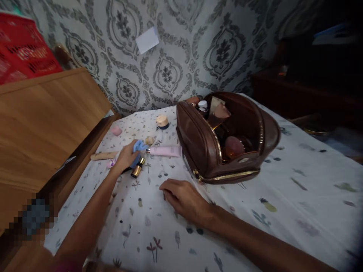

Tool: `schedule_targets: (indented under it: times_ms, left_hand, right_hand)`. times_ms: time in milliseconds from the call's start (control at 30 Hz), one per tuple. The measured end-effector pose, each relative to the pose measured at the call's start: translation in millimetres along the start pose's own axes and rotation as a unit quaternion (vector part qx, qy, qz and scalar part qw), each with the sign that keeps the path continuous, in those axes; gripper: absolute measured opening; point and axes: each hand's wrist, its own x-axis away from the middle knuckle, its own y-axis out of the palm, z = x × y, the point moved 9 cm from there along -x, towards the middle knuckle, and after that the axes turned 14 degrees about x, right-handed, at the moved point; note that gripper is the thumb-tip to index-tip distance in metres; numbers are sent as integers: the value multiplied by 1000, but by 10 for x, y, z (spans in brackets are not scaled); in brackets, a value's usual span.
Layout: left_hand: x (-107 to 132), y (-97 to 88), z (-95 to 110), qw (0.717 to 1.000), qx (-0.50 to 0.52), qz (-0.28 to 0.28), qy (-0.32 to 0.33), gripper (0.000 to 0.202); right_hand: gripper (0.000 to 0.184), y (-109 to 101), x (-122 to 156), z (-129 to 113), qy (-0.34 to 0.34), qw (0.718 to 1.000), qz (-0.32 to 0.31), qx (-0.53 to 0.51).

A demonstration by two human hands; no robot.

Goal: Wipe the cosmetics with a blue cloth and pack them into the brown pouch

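Note:
My left hand [127, 155] is closed round a small blue thing [139, 146] on the white patterned sheet [283, 196]. Under and beside that hand lie a gold-capped dark bottle [138, 169], a pink tube [166, 151], a beige stick [103, 155] and a small round beige piece [149, 140]. My right hand [181, 197] rests on the sheet with its fingers curled, nothing visible in it, a little left of the brown zip bag [204, 147]. That bag stands wide, with a pink egg-shaped sponge [234, 146], jars and bottles inside.
A round cream jar [162, 121] and a pink sponge [116, 130] sit farther back on the sheet. A wooden board [42, 121] runs along the left, with a red crate [22, 49] behind it. Patterned wall behind; dark furniture at the right.

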Motion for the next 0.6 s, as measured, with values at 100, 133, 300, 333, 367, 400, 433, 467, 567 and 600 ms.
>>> schedule_targets:
  times_ms: [100, 133, 300, 333, 367, 400, 433, 467, 567, 600]
  left_hand:
    - [292, 160, 180, 998, -35, -52, -5, 27]
    - [360, 211, 223, 996, -54, -63, -13, 26]
    - [484, 332, 322, 990, -102, -81, -50, 23]
    - [486, 328, 331, 990, -103, -81, -54, 24]
    - [487, 316, 347, 990, -103, -80, -56, 24]
    - [490, 299, 372, 990, -105, -78, -56, 24]
    - [497, 279, 412, 991, -102, -74, -53, 24]
    - [509, 257, 468, 993, -90, -67, -47, 23]
    - [568, 213, 737, 1000, 12, -28, -8, 24]
    - [595, 216, 844, 998, 61, -15, 10, 24]
  right_hand:
    - [25, 10, -10, 7, 5, 1000, 0, 3]
    - [25, 9, -14, 3, 5, 1000, 0, 4]
    - [24, -19, -28, -28, 4, 1000, 2, -2]
    - [24, -23, -29, -29, 7, 1000, 1, -6]
    - [23, -27, -29, -27, 11, 1000, 0, -9]
    - [24, -36, -28, -20, 16, 1000, 3, -13]
    - [24, -51, -27, -9, 23, 1000, 10, -17]
    - [24, -70, -27, 7, 32, 999, 20, -23]
    - [26, -123, -24, 64, 57, 996, 53, -48]
    - [26, -123, -25, 81, 62, 995, 56, -56]
